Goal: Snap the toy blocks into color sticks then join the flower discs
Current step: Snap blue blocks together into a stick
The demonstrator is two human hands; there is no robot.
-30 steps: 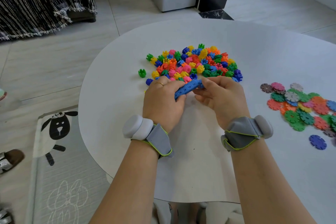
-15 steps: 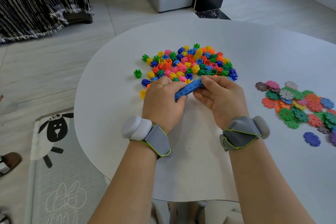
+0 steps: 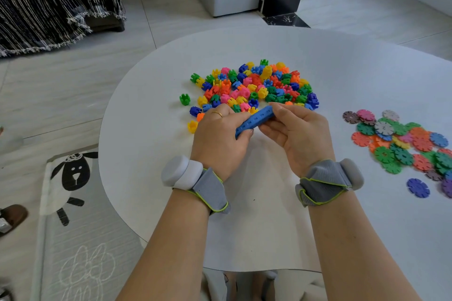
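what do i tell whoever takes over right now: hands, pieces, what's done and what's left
Left hand grips the lower end of the blue stick; right hand pinches its upper end, just above the table.
The loose blocks lie in a mixed pile beyond the hands.
The flower discs lie to the right, apparently unjoined.
Done: one blue stick, several blocks long.
Left: sticks in the other colours, then join the discs.

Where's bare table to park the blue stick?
Bare table from the near edge up to the left hand and right hand; a lane between the block pile and the flower discs; a wide stretch beyond the pile. Crowded: the pile just behind the blue stick, the discs at right.
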